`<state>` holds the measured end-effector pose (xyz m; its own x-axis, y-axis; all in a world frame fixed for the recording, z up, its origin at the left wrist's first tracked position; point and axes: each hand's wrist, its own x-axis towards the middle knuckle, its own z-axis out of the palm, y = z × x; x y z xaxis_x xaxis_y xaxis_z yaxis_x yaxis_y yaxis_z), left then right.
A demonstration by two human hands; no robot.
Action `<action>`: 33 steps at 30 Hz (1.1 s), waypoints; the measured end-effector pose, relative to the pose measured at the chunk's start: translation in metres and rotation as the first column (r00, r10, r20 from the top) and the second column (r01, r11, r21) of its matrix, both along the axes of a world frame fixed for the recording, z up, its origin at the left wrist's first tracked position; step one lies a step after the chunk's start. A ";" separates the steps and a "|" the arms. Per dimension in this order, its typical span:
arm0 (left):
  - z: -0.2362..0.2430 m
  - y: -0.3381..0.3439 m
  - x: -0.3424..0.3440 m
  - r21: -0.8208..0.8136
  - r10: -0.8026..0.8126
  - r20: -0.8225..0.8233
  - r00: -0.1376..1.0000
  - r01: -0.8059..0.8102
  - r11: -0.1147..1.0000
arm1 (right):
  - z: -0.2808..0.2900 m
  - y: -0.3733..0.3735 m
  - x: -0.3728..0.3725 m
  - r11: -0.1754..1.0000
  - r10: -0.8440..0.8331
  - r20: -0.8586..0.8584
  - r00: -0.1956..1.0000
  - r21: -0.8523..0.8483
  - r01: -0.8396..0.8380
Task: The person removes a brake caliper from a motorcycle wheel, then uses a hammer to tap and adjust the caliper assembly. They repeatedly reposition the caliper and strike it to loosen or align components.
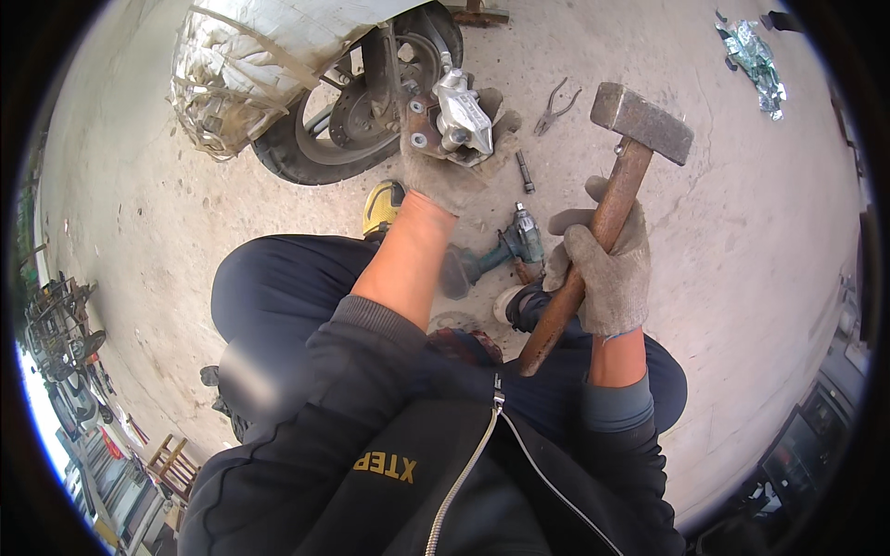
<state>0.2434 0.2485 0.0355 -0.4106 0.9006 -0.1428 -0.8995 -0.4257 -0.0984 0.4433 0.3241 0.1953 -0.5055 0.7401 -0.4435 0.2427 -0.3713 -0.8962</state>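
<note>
My left hand (445, 183), in a grey work glove, is closed around a silver brake caliper (464, 113) attached to a rusty bracket plate (418, 123). It holds them up beside a motorbike wheel (320, 170); most of its fingers are hidden behind the caliper. In my right hand (619, 283), also gloved, is a hammer (624, 178) with a heavy square steel head and a brown wooden handle. The hammer's head points up and away from me, and its handle end slants down toward my lap. Hammer and caliper are apart.
On the concrete floor between my feet lies a teal cordless impact wrench (521, 243). A dark socket extension (525, 173) and open pliers (556, 108) lie beyond it. White sheeting (222, 69) covers the motorbike. Crumpled shiny wrapping (756, 69) is at far right, a wooden stool (173, 468) at lower left.
</note>
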 end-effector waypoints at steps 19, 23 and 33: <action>0.010 0.010 -0.014 -0.695 0.077 -0.164 0.984 -0.170 0.698 | -0.017 -0.034 -0.031 0.883 0.430 0.195 0.881 0.111 -0.456; 0.007 0.006 -0.015 -0.643 0.001 -0.233 0.973 -0.154 0.750 | 0.040 0.001 -0.014 0.991 0.047 -0.070 0.996 0.125 -0.038; -0.027 0.006 -0.027 -0.429 0.009 -0.176 0.984 -0.085 0.899 | -0.015 -0.061 -0.039 0.697 0.517 0.340 0.786 0.367 -0.616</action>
<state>0.2164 0.2546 0.0083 -0.5027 0.7439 -0.4403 -0.8645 -0.4340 0.2536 0.4048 0.2633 0.1802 -0.8327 0.4753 -0.2842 0.4618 0.3128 -0.8300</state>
